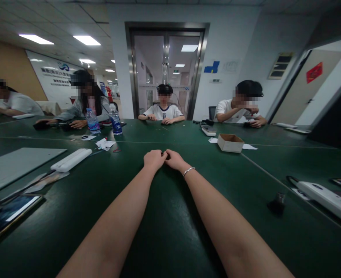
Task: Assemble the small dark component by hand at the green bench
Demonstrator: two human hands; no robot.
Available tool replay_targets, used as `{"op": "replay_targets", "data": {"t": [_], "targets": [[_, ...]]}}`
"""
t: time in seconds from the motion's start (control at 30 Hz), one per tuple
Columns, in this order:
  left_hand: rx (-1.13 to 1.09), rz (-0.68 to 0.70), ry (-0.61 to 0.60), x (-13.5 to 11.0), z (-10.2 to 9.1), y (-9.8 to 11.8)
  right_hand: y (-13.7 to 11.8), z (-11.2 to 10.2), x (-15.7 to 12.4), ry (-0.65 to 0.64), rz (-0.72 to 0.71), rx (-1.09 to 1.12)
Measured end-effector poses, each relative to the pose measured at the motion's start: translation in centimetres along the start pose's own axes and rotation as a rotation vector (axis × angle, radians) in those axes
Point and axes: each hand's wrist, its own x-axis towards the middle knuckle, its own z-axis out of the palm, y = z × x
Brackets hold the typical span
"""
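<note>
Both my arms stretch forward over a dark green table (170, 216). My left hand (154, 159) and my right hand (174, 159) meet at the fingertips, fingers curled in. Between them they pinch something small and dark that I cannot make out. A thin silver bracelet (188, 171) circles my right wrist. A small open cardboard box (230, 142) sits on the table to the right of my hands.
White power strips lie at left (71, 160) and right (326, 199). Two water bottles (116, 122) stand at the far left. A tablet (5, 216) lies near left, a small dark object (277, 202) near right. Several people sit round the table's far side.
</note>
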Motion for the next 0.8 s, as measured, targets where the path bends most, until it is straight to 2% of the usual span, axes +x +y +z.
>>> {"op": "replay_targets", "data": {"t": [0.07, 0.2, 0.3, 0.37, 0.47, 0.53, 0.6, 0.7, 0.8], "targets": [[0.033, 0.016, 0.026, -0.2, -0.2, 0.1, -0.5, 0.6, -0.4, 0.039, 0.008, -0.067], [0.034, 0.039, 0.028, -0.8, -0.2, 0.4, -1.0, 1.1, -0.9, 0.066, 0.111, -0.192], [0.02, 0.031, -0.026, -1.4, -0.4, 0.7, -1.4, 0.8, -1.8, 0.031, 0.152, -0.256], [0.026, 0.055, -0.052, -2.2, -0.9, 0.7, -1.9, -0.1, -3.4, -0.047, 0.097, -0.255], [0.058, 0.127, -0.096, -4.1, -2.8, -0.2, -3.0, -3.3, -7.5, -0.239, -0.078, -0.231], [0.083, 0.171, -0.145, -5.8, -4.7, -1.7, -3.8, -6.5, -10.8, -0.292, -0.148, -0.195], [0.11, 0.19, -0.21, -7.7, -7.1, -3.6, -4.7, -10.1, -14.1, -0.312, -0.138, -0.116], [0.189, 0.097, -0.298, -10.7, -11.0, -6.9, -6.6, -15.0, -18.3, -0.295, -0.059, 0.012], [0.237, -0.039, -0.376, -13.6, -14.4, -10.6, -10.1, -18.3, -21.6, -0.284, -0.058, 0.09]]}}
